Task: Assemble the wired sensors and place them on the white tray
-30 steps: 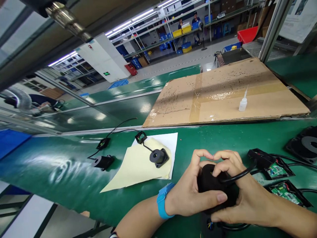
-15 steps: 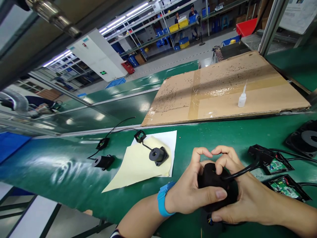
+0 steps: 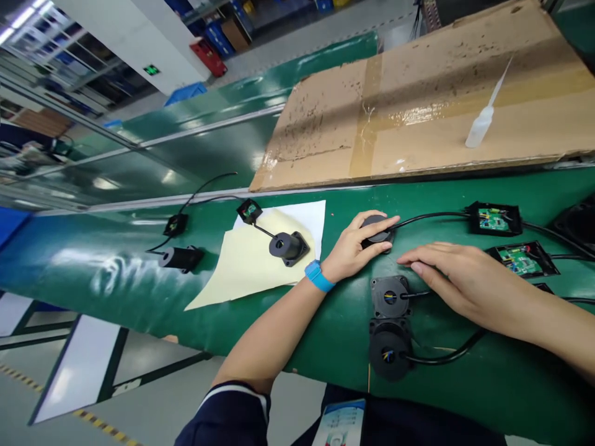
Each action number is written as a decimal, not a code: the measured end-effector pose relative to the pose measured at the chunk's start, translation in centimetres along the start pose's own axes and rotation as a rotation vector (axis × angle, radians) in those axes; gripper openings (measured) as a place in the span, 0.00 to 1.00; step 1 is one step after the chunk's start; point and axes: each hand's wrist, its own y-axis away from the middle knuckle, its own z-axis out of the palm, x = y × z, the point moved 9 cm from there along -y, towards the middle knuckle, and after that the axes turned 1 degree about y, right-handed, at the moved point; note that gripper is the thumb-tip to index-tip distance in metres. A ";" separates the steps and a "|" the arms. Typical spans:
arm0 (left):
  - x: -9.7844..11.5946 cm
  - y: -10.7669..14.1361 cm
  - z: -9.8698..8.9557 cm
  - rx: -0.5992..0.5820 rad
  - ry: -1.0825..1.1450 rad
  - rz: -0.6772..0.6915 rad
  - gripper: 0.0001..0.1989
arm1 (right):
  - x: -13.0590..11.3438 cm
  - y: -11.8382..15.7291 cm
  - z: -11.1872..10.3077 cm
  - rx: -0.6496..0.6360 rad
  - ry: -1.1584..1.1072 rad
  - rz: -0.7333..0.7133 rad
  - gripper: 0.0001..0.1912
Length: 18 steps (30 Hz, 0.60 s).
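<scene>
Head view: left hand (image 3: 356, 244), blue wristband (image 3: 318, 276), thumb and fingers clamped around black housing (image 3: 382, 237) on green table (image 3: 325, 347), right of yellow sheet (image 3: 237, 282). Cable runs from housing to open circuit box (image 3: 495, 219). Right hand (image 3: 458, 279) just beside, fingers extended together, thumb slightly apart, nothing visible in grasp. Flanged housing (image 3: 383, 305) and round housing (image 3: 390, 353) nearer person, touching. Second circuit box (image 3: 524, 259) beyond right hand. White bottle (image 3: 480, 128) upright on cardboard (image 3: 320, 142).
</scene>
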 end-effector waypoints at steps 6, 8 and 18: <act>5.8 5.4 -1.4 0.132 -0.096 0.255 0.28 | -0.8 -0.2 -1.2 0.051 -0.014 -0.066 0.16; 7.0 6.8 -0.6 0.070 -0.059 0.325 0.23 | -0.6 -0.4 -1.4 0.062 -0.034 -0.060 0.16; 6.1 6.8 1.3 -0.107 -0.052 0.264 0.15 | -1.1 -0.6 -2.9 0.151 -0.090 0.025 0.18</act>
